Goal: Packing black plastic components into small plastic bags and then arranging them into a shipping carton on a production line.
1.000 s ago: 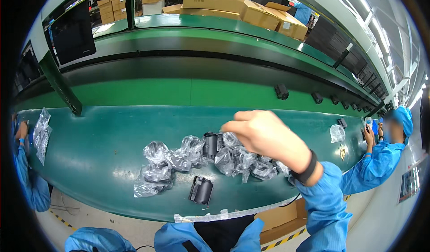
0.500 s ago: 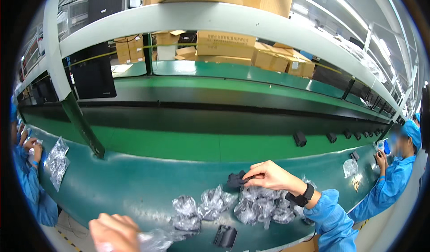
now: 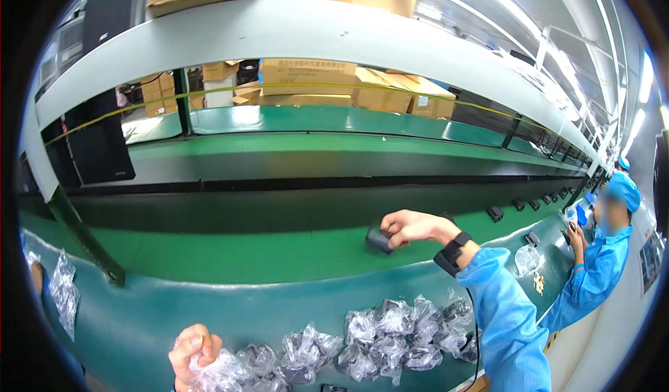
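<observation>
Out over the green belt (image 3: 230, 258), my right hand (image 3: 412, 227) pinches a small dark block-shaped part (image 3: 378, 240), slightly blurred. My left hand (image 3: 194, 349), low at the near edge of the bench, has its fingers closed on a crumpled clear plastic bag (image 3: 217, 372). Beside that bag, several dark parts wrapped in clear plastic (image 3: 390, 333) sit clustered along the bench. A bare black part (image 3: 333, 388) is cut off by the lower edge of the picture.
Several black parts (image 3: 495, 214) stand in a row on the belt to the right. A co-worker in blue (image 3: 596, 270) works at the bench there. Another clear bag (image 3: 64, 291) lies at far left. A grey post (image 3: 83, 242) and an overhead beam (image 3: 279, 33) frame the belt.
My right hand has carried the dark part forward from above the wrapped parts to over the belt. The view has shifted right and up. My left hand has turned, its fingers now visible on the bag.
</observation>
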Tool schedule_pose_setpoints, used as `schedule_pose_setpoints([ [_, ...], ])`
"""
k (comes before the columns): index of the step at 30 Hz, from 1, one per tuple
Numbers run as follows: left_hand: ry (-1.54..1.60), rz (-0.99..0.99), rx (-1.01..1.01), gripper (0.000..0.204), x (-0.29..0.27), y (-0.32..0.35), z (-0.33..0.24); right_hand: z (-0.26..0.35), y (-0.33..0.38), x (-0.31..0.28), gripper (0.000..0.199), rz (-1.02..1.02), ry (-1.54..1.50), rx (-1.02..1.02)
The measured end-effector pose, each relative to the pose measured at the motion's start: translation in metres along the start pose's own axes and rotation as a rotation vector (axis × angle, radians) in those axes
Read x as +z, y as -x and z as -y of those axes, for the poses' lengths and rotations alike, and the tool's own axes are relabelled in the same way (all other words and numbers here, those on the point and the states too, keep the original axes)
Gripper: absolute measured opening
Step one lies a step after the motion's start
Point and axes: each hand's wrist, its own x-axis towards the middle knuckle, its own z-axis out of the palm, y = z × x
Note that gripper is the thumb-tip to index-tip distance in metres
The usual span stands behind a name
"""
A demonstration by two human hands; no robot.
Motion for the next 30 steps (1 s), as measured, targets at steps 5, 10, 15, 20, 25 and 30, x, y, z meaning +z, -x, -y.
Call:
schedule_pose_setpoints([
  [5, -0.003, -0.112, 0.178, 0.027, -0.010, 0.018, 0.036, 0.015, -0.039, 0.015, 0.034, -0.030, 0.643, 0.051],
  [10, 0.017, -0.104, -0.029, 0.027, -0.032, 0.005, 0.021, -0.009, -0.045, 0.016, 0.051, -0.314, 0.495, -0.379],
  [15, 0.022, -0.189, -0.029, 0.029, -0.016, 0.004, 0.013, 0.002, -0.016, 0.020, 0.067, -0.311, 0.431, -0.203],
  [20, 0.060, -0.235, -0.043, 0.029, -0.001, 0.000, 0.010, -0.010, -0.027, 0.029, 0.066, -0.275, 0.649, -0.119],
  [25, 0.067, -0.253, -0.068, 0.030, -0.002, -0.008, 0.012, -0.023, -0.024, 0.029, 0.065, -0.442, 0.673, -0.230],
  [30, 0.096, -0.269, -0.046, 0.032, 0.006, -0.003, 0.007, 0.045, 0.023, 0.079, 0.053, -0.537, 0.518, -0.526],
])
